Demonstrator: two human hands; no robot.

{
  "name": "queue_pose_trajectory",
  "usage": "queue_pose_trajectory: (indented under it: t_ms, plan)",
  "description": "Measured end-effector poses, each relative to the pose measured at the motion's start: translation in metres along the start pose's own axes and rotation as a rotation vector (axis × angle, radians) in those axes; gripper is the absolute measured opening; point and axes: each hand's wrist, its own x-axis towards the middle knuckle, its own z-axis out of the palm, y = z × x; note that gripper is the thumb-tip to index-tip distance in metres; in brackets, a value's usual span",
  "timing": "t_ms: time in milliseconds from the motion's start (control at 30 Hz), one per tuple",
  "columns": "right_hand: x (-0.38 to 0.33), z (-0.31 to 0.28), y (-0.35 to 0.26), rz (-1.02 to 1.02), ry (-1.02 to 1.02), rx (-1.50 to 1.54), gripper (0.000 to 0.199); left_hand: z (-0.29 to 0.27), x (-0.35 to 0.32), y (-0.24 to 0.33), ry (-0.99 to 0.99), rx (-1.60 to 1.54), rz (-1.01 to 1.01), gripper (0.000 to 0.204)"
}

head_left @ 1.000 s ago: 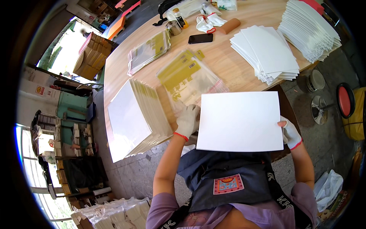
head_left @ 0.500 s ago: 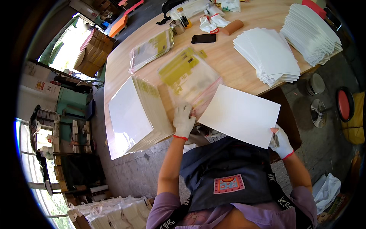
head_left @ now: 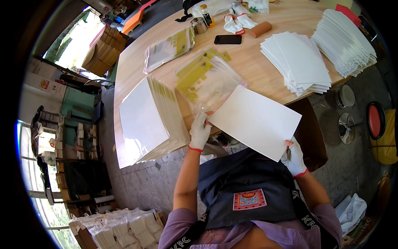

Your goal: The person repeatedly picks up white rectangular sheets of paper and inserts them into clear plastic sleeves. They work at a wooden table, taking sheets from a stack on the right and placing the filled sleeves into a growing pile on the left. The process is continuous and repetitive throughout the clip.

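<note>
A white rectangular board [head_left: 256,123] is held tilted over the table's near edge. My right hand [head_left: 295,158], in a white glove with bare fingertips, grips it by its near right corner. My left hand [head_left: 200,129], gloved the same way, has its fingers closed at the near edge of a clear plastic bag [head_left: 219,81] with yellow-green print. The board's left corner meets these fingertips. Several such bags lie fanned out beneath. Left of my left hand stands a thick pile of bagged white boards [head_left: 143,118].
More clear bags [head_left: 170,47] lie at the far left of the wooden table [head_left: 132,68]. A black phone [head_left: 228,39], a brown roll [head_left: 260,29], spare white gloves [head_left: 238,23] and a metal cup [head_left: 199,25] lie beyond. Loose white boards [head_left: 296,62] and a taller stack [head_left: 344,43] fill the right side.
My right hand has brought the board slightly to the left, its left corner now at my left fingertips. The left hand stays by the bag's edge. The whole view has shifted a little.
</note>
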Motion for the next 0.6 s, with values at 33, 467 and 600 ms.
queue_pose_trajectory:
  t_ms: [33, 467, 600]
  plan:
    - [0.0, 0.001, 0.001, 0.002, 0.01, -0.018, 0.04, 0.002, -0.005, -0.004, 0.007, 0.027, 0.008, 0.029]
    - [0.002, 0.009, 0.012, -0.033, -0.021, -0.117, 0.039, 0.02, -0.027, 0.004, 0.246, -0.022, -0.11, 0.043]
    - [-0.007, 0.036, 0.012, -0.001, -0.074, -0.113, 0.039, 0.048, -0.036, 0.01, 0.466, -0.399, -0.324, 0.058]
